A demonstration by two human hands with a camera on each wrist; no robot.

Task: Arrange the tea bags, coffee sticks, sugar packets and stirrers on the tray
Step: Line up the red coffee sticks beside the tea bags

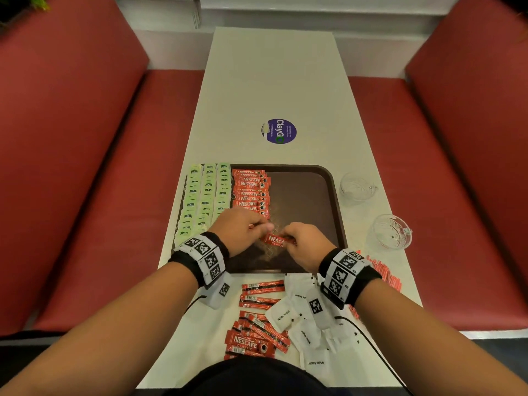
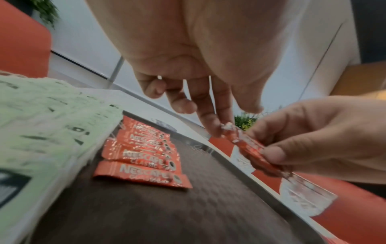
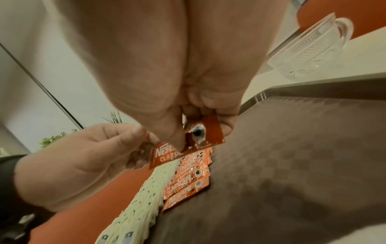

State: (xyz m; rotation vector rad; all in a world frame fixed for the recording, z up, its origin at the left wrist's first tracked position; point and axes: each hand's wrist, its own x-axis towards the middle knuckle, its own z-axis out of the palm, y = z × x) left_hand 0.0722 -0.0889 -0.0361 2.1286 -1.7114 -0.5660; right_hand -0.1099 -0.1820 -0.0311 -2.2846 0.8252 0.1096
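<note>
Left hand and right hand each pinch one end of red coffee stick at frame centre, above brown tray; coffee sticks row beside green tea bags.

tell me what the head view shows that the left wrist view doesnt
Only the head view: the loose coffee sticks, white sugar packets and red stirrers on the table, off the tray, plus a round purple sticker.

Only the left wrist view: the left hand's fingertips pinching the stick's crimped end.

Both: the held coffee stick, both hands, the laid coffee row, green tea bags, brown tray.
</note>
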